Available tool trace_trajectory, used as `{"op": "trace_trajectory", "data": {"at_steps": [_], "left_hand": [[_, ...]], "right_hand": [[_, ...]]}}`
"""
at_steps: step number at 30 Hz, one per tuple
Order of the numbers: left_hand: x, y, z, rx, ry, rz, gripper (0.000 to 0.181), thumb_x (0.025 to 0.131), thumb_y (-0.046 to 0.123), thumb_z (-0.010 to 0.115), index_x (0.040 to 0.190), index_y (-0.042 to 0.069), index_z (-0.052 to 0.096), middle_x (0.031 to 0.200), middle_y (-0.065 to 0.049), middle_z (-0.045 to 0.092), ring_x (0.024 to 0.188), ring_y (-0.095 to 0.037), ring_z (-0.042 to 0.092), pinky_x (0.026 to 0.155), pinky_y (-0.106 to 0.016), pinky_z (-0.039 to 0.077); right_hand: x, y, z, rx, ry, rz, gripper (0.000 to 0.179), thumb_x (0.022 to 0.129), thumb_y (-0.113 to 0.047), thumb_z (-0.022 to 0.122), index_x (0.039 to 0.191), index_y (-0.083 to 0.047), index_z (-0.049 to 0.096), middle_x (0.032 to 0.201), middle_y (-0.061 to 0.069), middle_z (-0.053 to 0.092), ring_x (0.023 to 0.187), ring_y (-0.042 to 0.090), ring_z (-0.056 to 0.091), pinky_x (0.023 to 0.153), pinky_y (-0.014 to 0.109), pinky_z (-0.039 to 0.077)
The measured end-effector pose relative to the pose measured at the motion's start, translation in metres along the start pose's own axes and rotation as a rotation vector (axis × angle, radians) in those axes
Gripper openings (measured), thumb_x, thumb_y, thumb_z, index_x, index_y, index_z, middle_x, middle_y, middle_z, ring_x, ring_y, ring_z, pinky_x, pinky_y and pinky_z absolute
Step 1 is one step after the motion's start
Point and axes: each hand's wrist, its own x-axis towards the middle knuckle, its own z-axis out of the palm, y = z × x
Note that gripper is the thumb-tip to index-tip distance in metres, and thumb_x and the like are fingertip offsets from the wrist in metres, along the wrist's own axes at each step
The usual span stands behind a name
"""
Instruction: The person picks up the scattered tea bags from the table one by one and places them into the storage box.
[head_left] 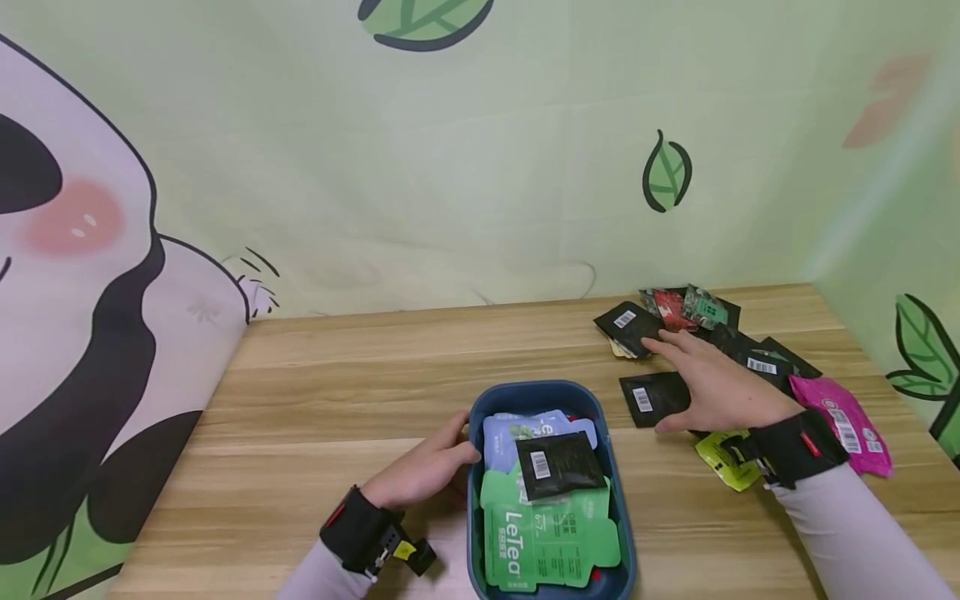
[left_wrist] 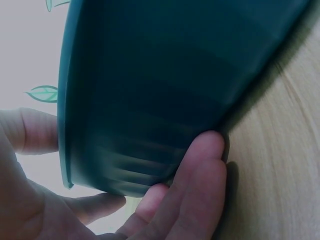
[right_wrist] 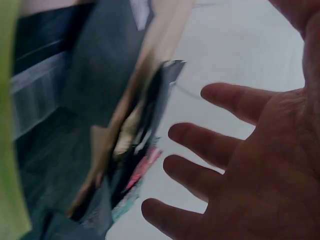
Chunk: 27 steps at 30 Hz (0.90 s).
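A dark blue plastic bin (head_left: 624, 533) stands in front, and my left hand (head_left: 427, 468) grips its left side. In the left wrist view the thumb (left_wrist: 37, 132) lies over the rim and the other fingers (left_wrist: 197, 185) bend against the outer wall. Inside lie a black sachet (head_left: 562, 467), a green LeTea packet (head_left: 555, 537) and a pale blue packet (head_left: 498, 442). My right hand (head_left: 716, 387), fingers spread and holding nothing, is over the pile on the right. Nearest it are a black sachet (head_left: 651, 398) by the thumb and another black sachet (head_left: 630, 325) at the fingertips.
A magenta pouch (head_left: 843, 425) and a yellow-green sachet (head_left: 727, 462) lie near the right wrist. Farther back are a red sachet (head_left: 671, 308), a green-labelled sachet (head_left: 707, 307) and several black ones. A printed fabric backdrop (head_left: 487, 183) rises behind the wooden table (head_left: 337, 375).
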Motion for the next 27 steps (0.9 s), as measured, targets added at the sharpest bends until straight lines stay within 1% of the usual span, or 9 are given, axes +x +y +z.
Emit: {"op": "trace_trajectory", "data": {"at_steps": [6, 9, 12, 17, 23, 27], "left_hand": [[0.0, 0.001, 0.0, 0.01, 0.002, 0.005, 0.061, 0.098, 0.022, 0.045, 0.155, 0.013, 0.027, 0.12, -0.02, 0.057, 0.078, -0.03, 0.069, 0.068, -0.045, 0.057], [0.0, 0.001, 0.0, 0.015, 0.001, 0.007, 0.061, 0.098, 0.022, 0.045, 0.155, 0.013, 0.027, 0.12, -0.02, 0.057, 0.078, -0.03, 0.069, 0.068, -0.045, 0.057], [0.0, 0.001, 0.0, 0.013, 0.002, 0.002, 0.06, 0.098, 0.022, 0.045, 0.155, 0.014, 0.027, 0.121, -0.02, 0.057, 0.079, -0.03, 0.069, 0.068, -0.045, 0.057], [0.0, 0.001, 0.0, 0.011, 0.001, 0.002, 0.06, 0.098, 0.022, 0.045, 0.155, 0.014, 0.027, 0.122, -0.02, 0.056, 0.078, -0.03, 0.069, 0.068, -0.045, 0.057], [0.0, 0.001, 0.001, 0.009, 0.004, 0.005, 0.058, 0.098, 0.021, 0.045, 0.153, 0.014, 0.029, 0.123, -0.021, 0.055, 0.079, -0.03, 0.069, 0.068, -0.045, 0.057], [0.0, 0.001, 0.001, 0.005, 0.006, 0.008, 0.057, 0.098, 0.021, 0.045, 0.152, 0.013, 0.03, 0.123, -0.021, 0.055, 0.079, -0.03, 0.069, 0.067, -0.046, 0.057]], "right_hand": [[0.003, 0.009, 0.011, -0.017, -0.067, 0.038, 0.109, 0.062, -0.056, 0.084, 0.153, -0.011, 0.043, 0.152, 0.022, 0.038, 0.134, 0.046, 0.039, 0.101, 0.067, 0.036], [0.004, 0.01, 0.013, -0.02, -0.094, 0.038, 0.103, 0.064, -0.054, 0.084, 0.15, -0.012, 0.047, 0.148, 0.021, 0.042, 0.128, 0.044, 0.045, 0.098, 0.065, 0.041], [0.005, 0.009, 0.014, -0.022, -0.105, 0.034, 0.099, 0.065, -0.052, 0.083, 0.149, -0.012, 0.05, 0.145, 0.019, 0.044, 0.125, 0.041, 0.048, 0.097, 0.064, 0.042], [0.006, 0.006, 0.012, -0.046, -0.09, 0.016, 0.09, 0.067, -0.044, 0.084, 0.146, -0.012, 0.053, 0.139, 0.016, 0.05, 0.119, 0.036, 0.052, 0.095, 0.062, 0.044], [0.007, 0.004, 0.015, -0.06, -0.051, -0.032, 0.083, 0.066, -0.038, 0.084, 0.14, -0.013, 0.058, 0.126, 0.012, 0.054, 0.107, 0.028, 0.054, 0.09, 0.052, 0.049], [0.008, 0.003, 0.019, -0.052, -0.042, -0.034, 0.078, 0.064, -0.034, 0.084, 0.136, -0.014, 0.06, 0.124, 0.011, 0.054, 0.106, 0.027, 0.053, 0.09, 0.049, 0.049]]}}
